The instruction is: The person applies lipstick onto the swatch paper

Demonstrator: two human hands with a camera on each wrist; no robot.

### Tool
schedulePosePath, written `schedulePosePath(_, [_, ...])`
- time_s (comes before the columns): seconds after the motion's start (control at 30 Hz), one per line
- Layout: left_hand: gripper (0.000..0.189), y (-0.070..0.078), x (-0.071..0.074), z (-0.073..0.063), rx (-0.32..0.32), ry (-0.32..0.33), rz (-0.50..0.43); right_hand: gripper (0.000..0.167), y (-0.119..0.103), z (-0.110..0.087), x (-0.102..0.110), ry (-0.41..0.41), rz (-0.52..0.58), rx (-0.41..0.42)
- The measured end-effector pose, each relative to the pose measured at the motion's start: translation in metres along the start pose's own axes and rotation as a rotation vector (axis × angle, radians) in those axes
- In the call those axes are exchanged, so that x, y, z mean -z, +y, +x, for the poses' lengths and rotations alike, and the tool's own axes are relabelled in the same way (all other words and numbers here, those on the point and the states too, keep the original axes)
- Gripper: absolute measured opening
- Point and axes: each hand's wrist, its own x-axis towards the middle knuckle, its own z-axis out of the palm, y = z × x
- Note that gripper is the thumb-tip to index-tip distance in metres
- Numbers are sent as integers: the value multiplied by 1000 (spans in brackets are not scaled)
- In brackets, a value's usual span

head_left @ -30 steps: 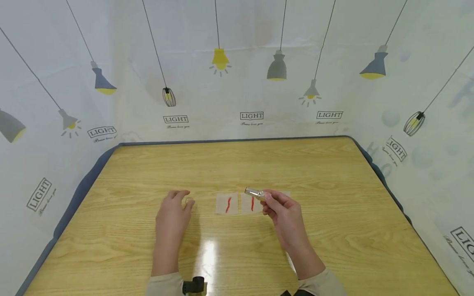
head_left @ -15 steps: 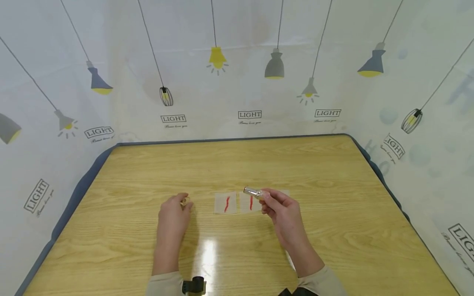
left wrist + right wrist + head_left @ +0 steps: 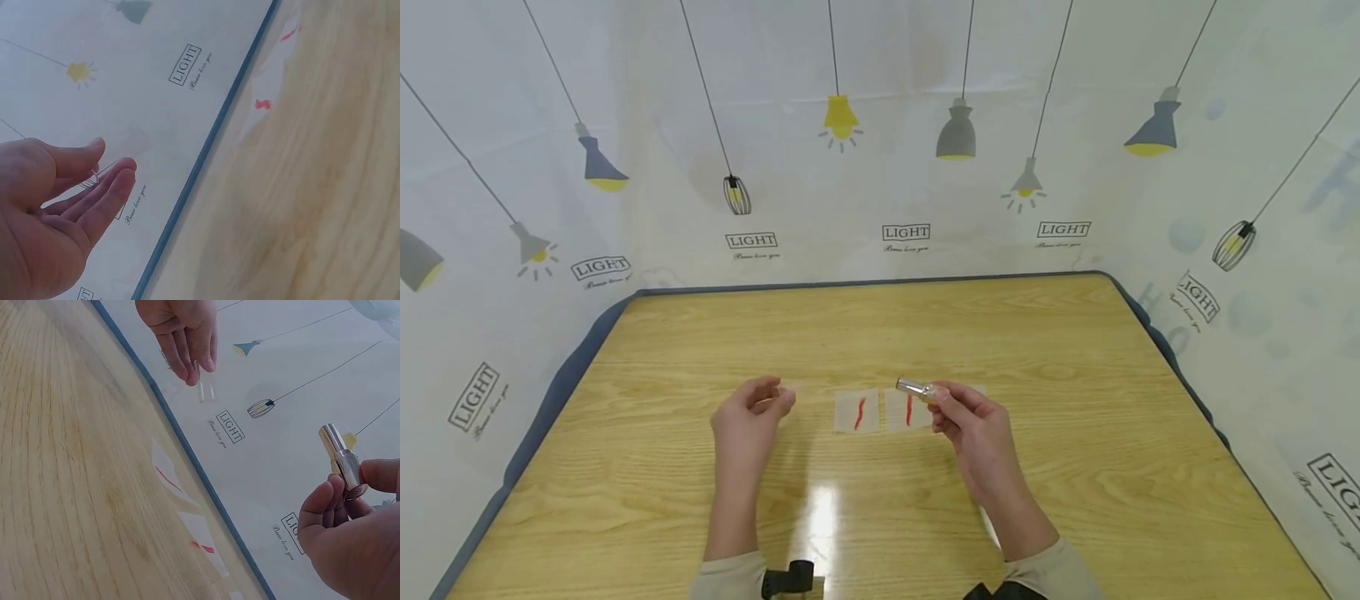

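Note:
My left hand (image 3: 747, 421) pinches a small clear cap (image 3: 207, 390) between thumb and fingers, raised above the table left of the papers. In the left wrist view the clear cap is hard to make out against the wall. My right hand (image 3: 981, 437) grips a shiny metallic lipstick tube (image 3: 344, 459), tilted, its narrower end pointing left. Beneath and beside the lipstick lie paper squares: the left paper square (image 3: 848, 412) and the middle paper square (image 3: 897, 417) each bear a red stroke. Behind the right hand another paper is mostly hidden.
The wooden table (image 3: 700, 342) has a dark blue edge strip (image 3: 872, 284) along its back and sides. Pale wall sheets (image 3: 820, 192) printed with lamps enclose it on three sides. A black wrist strap (image 3: 788, 578) sits on the left sleeve.
My left hand dips slightly near the table, closes its thumb and fingers on the clear cap, then lifts with it. The right hand and lipstick stay almost still. The view shifts slightly.

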Motion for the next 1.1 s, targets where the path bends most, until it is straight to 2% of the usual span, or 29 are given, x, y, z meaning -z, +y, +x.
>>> schedulePosePath(0.23, [38, 17, -6, -5, 16, -42, -271, 12, -5, 0, 0, 4, 15, 6])
schedulePosePath(0.43, [39, 29, -14, -12, 31, -120, -393, 19, -8, 0, -1, 17, 33, 19])
schedulePosePath(0.6, [36, 34, -19, -15, 34, -201, -495, 13, -10, -3, -1, 0, -1, 36])
schedulePosePath(0.8, [33, 38, -20, -19, 13, -284, -558, 12, -12, -5, -1, -18, -46, 65])
schedulePosePath(1.1, [35, 44, -27, -25, -4, -358, -596, 13, -12, -7, -2, -32, -94, 71])
